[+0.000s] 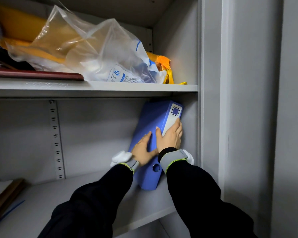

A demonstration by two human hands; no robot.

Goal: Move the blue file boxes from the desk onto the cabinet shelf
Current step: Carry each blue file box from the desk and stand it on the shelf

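Note:
One blue file box (151,117) stands on end on the lower cabinet shelf (62,200), at its far right, tilted with its top leaning toward the cabinet's right wall. Its spine with a white label faces me. My left hand (142,152) lies flat against the box's left side. My right hand (170,136) wraps the spine, fingers on the label and thumb on the left face. Both hands grip the box. The box's lower part is partly hidden by my wrists.
The shelf above (93,87) carries a clear plastic bag (86,48) of goods, a dark red folder (36,74) and yellow-orange items (163,64). A brown board (5,198) lies at the lower shelf's left end. The cabinet's right wall (189,127) is close beside the box.

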